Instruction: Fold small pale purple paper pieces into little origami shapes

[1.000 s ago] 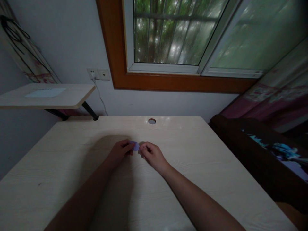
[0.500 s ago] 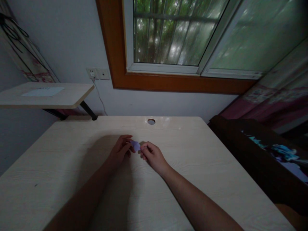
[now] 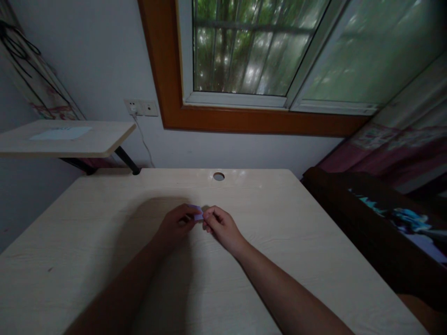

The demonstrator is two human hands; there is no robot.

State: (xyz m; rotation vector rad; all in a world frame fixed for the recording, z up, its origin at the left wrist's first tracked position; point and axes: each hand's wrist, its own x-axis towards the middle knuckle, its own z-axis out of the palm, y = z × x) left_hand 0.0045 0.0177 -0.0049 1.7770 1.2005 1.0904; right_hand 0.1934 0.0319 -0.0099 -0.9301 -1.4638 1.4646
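Observation:
A small piece of purple paper [image 3: 199,216] is held between my two hands, just above the middle of the desk [image 3: 240,274]. My left hand [image 3: 178,222] pinches its left side between thumb and fingers, covering part of it. At the paper's right edge, my right hand [image 3: 220,223] is closed in a pinch, thumb against the curled fingers. The paper looks folded, but its exact shape is too small to make out.
A raised shelf [image 3: 115,139] on black legs stands at the desk's back left, bearing a sheet of paper [image 3: 61,133]. Near the back edge is a round cable hole [image 3: 219,176]. Dark furniture with blue cloth [image 3: 412,218] adjoins the right side.
The fingers of my left hand, spread around the paper before, have closed in a pinch on it. The purple paper has turned slightly. My right hand keeps its grip in nearly the same place.

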